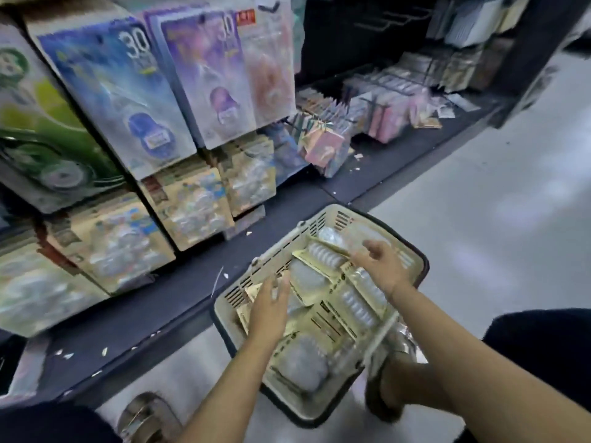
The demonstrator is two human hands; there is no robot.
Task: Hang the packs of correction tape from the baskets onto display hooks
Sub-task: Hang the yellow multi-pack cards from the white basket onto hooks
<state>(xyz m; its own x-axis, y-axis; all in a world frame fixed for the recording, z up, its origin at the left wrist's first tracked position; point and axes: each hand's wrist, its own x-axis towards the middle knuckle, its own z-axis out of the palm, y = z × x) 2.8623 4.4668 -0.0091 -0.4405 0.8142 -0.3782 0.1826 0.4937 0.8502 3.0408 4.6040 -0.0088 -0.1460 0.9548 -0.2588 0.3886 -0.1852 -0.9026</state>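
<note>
Both hands over basket (pixel 339 215) of gold-backed correction-tape packs (pixel 353 303), clear ribbed blisters.
Left hand (pixel 269 307) flat, fingers loose; right hand (pixel 382 265) curled, grasp unreadable through blur.

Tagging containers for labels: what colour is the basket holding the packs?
Beige slotted basket with a dark outer rim; head view shows it best.

a pale grey, glossy shop floor (pixel 479 219) is seen from above. a beige plastic basket (pixel 339 213) with a dark rim is set on it, just beside the edge of a low dark display base (pixel 179 292) that runs along the left and back. a sandalled left foot (pixel 147 414) and a sandalled right foot (pixel 390 378) are planted on the floor by the basket. small white paper scraps (pixel 104 351) are scattered over the dark base, and a few loose flat packs (pixel 427 122) are lying at its far right end.
</note>
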